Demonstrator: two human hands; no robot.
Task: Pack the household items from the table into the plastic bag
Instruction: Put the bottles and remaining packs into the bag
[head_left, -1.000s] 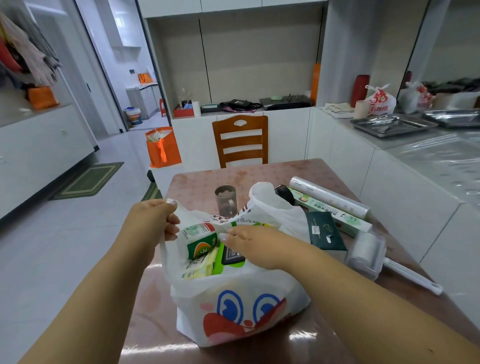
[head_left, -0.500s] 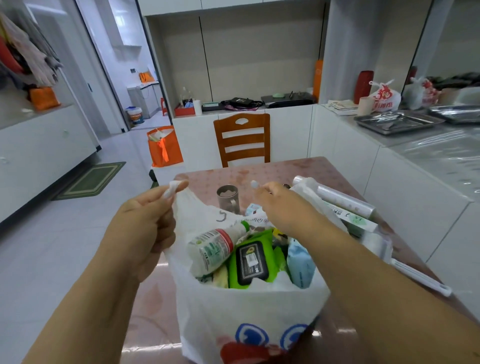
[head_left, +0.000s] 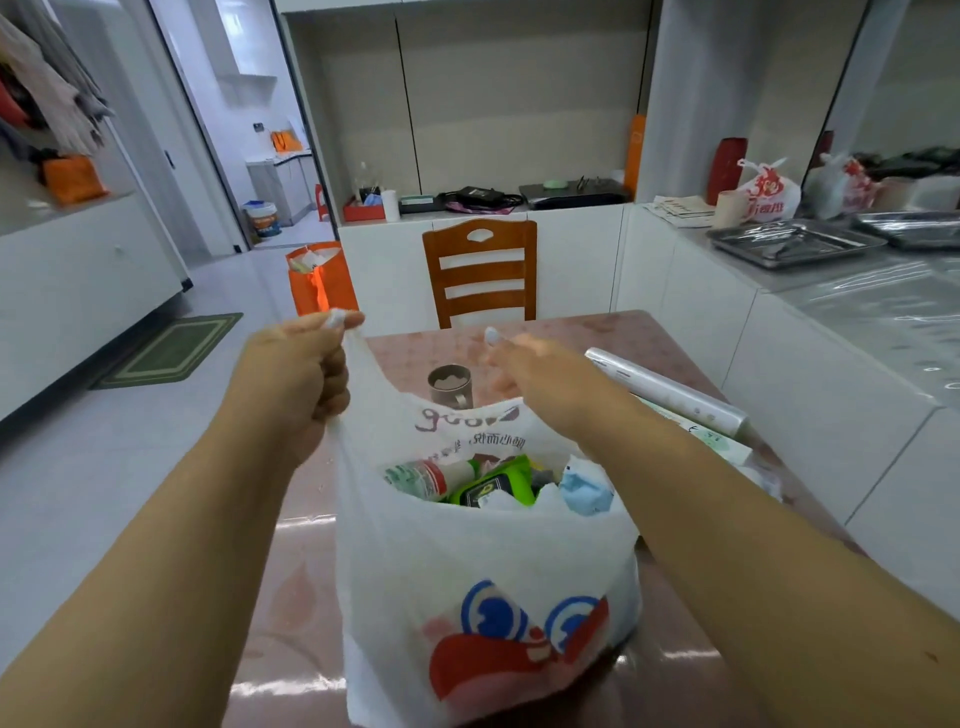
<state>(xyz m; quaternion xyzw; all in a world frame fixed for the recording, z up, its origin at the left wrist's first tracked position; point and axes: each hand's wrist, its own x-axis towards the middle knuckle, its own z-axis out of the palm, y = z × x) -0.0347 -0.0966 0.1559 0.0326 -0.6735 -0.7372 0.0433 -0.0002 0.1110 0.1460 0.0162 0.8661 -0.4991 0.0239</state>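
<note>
A white plastic bag (head_left: 467, 561) with a red and blue cartoon print stands on the table (head_left: 291, 597). My left hand (head_left: 298, 374) grips its left handle and my right hand (head_left: 530, 374) grips its right handle, both pulled upward. Inside the bag lie a white bottle with a green and red label (head_left: 426, 475), a green wipes pack (head_left: 498, 486) and a light blue packet (head_left: 584, 491). Outside the bag, a clear film roll (head_left: 670, 392) and a long green and white box (head_left: 701, 434) lie to the right of my right arm.
A metal mug (head_left: 451, 384) stands on the table behind the bag. A wooden chair (head_left: 480, 273) sits at the table's far edge, and an orange bag (head_left: 319, 280) rests on the floor to its left. A white counter with metal trays (head_left: 795, 241) runs along the right.
My right hand left the bag's contents and took the right handle. Both hands rose, stretching the bag upright, and the items settled deeper inside.
</note>
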